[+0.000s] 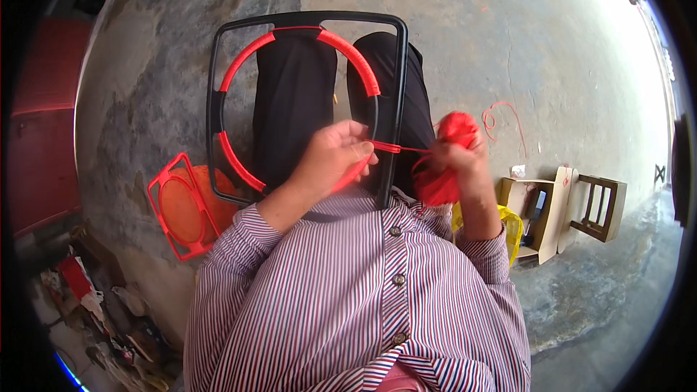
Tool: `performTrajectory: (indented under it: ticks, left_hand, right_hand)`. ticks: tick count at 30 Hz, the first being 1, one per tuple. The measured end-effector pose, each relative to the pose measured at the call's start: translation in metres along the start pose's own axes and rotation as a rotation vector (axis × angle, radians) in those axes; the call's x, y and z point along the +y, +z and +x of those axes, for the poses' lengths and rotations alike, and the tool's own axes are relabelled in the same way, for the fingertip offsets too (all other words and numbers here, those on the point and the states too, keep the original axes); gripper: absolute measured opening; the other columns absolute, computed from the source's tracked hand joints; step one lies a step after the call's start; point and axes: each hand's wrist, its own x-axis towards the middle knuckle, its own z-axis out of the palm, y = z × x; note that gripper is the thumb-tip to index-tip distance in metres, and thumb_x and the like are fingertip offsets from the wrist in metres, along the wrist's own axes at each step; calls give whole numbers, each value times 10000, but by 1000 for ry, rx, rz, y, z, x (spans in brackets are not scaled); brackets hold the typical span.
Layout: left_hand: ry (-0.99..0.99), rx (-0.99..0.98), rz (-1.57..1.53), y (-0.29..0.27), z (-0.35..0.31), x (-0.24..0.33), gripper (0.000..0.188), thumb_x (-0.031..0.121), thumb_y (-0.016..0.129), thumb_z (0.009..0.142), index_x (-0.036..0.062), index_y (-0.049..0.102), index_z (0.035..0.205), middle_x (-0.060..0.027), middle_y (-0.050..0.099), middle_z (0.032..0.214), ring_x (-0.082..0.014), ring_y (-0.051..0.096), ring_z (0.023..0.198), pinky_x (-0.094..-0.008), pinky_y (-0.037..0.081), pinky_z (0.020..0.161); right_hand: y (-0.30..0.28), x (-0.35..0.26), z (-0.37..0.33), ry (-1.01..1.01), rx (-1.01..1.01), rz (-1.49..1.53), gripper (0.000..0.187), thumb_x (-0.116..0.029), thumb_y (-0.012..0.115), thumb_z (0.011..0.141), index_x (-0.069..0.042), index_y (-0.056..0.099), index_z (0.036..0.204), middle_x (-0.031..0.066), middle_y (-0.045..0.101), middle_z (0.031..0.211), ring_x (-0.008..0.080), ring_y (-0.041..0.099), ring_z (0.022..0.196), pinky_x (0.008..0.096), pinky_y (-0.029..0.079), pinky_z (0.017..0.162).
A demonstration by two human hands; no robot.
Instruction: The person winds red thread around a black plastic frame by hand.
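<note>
A black frame [401, 80] with rounded corners rests on my lap, leaning over my dark-trousered knees. Inside it sits a round ring, wrapped in red cord [353, 58] along several stretches, with bare black parts between. My left hand [330, 158] pinches the ring's lower right side, thumb and fingers closed where the cord goes round it. From there a taut red strand [412, 149] runs across the frame's right bar to my right hand [463, 162]. That hand, slightly blurred, is closed round a bundle of red cord [438, 187], which bulges out above and below the fingers.
At my left, a red frame [190, 250] leans by an orange round stool seat [205, 187]. To the right stand an open cardboard box [557, 207], a small wooden stool [613, 210] and a yellow bag [512, 226]. Loose red cord [518, 125] lies on the concrete floor [465, 29].
</note>
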Motion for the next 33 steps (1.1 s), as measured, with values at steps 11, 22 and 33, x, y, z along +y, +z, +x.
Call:
performTrajectory:
  ticks: [11,22,33]
  left_hand:
    - [-33,-92,-327,-9,4,-1,369,332,509,958,-1,535,1115,-129,638,909,-202,633,760,-337,534,704]
    - [91,-80,-406,-2,4,2,498,434,411,979,-10,534,1170,-103,585,1089,-202,562,993,-360,514,812]
    - [1,28,-349,2,1,-1,269,279,501,962,56,533,1109,-72,620,965,-169,615,846,-314,514,719]
  right_hand:
    - [-367,-97,-74,-519,759,79,271,-166,562,882,-30,601,1113,148,648,1051,287,642,924,378,555,767]
    - [-21,-45,-27,131,-498,-949,370,-116,764,692,-20,688,1041,98,656,964,199,639,891,327,494,772]
    - [20,-7,25,-230,-58,-613,518,25,634,784,-7,507,1285,92,612,1151,179,611,1025,310,491,859]
